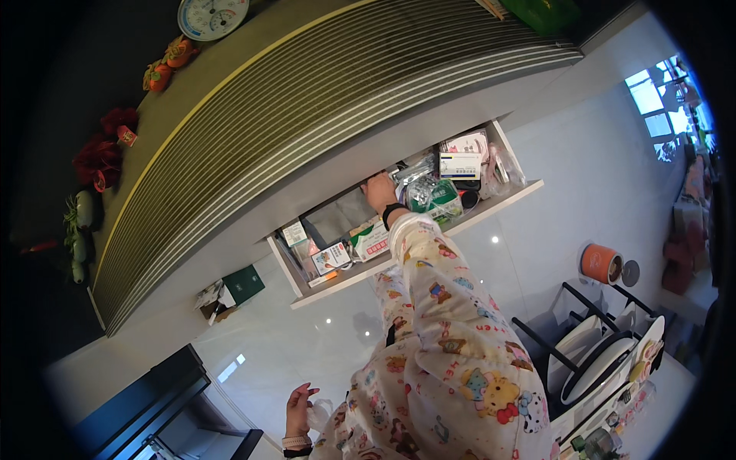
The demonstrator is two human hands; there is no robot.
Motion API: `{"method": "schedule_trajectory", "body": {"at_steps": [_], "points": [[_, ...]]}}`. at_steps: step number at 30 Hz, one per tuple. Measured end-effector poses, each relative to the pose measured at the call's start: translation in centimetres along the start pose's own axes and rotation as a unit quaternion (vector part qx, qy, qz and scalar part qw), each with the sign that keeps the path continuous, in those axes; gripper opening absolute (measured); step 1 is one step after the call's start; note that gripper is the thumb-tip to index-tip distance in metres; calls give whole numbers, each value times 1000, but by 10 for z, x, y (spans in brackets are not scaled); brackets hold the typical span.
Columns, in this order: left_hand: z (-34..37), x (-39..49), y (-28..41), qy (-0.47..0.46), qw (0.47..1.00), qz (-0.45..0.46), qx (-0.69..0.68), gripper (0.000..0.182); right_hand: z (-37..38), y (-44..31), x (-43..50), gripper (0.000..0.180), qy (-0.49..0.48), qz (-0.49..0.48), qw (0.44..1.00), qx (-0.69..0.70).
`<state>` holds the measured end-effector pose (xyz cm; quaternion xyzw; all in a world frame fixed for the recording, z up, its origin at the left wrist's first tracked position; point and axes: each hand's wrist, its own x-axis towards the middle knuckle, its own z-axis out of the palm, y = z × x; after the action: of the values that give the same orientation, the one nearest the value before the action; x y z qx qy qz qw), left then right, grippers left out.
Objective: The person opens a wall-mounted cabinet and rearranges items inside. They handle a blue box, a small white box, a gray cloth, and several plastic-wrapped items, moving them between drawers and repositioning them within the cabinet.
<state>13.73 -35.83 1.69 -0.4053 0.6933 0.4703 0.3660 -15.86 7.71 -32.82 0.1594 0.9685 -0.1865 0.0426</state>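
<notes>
An open drawer [345, 280] full of boxes and packets lies before me. My right hand [380, 192] reaches into its middle, beside a grey cloth item [339, 218]; its fingertips are hidden, so its hold cannot be told. Just right of it are clear plastic packaging [421, 191] and a green package [445, 198]. White medicine-type boxes [330, 259] sit at the drawer's left, and another white box [460, 165] at its right. Low down, away from the drawer, my left hand [298, 409] is shut on a crumpled translucent plastic bag [319, 414].
Above the drawer is a ribbed cabinet top [299, 103] bearing a round dial gauge [213, 16] and ornaments. A green box [244, 285] stands on the floor at left. Black-legged chairs [592, 351] and an orange canister [601, 263] are at right.
</notes>
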Motion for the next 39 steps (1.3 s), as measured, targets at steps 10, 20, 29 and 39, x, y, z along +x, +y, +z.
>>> {"method": "schedule_trajectory", "body": {"at_steps": [10,20,29,39], "points": [[15,2,15,-6,1000,-5,20,26,4,11,-26,42,-91,157,968,173],[16,-2,19,-16,999,-3,50,27,56,-10,-27,49,1,129,968,216],[23,4,15,-18,999,13,25,25,15,-20,-56,46,-278,-88,956,34],[23,1,5,-16,1000,4,24,25,25,0,-20,40,-339,-30,929,143]]}}
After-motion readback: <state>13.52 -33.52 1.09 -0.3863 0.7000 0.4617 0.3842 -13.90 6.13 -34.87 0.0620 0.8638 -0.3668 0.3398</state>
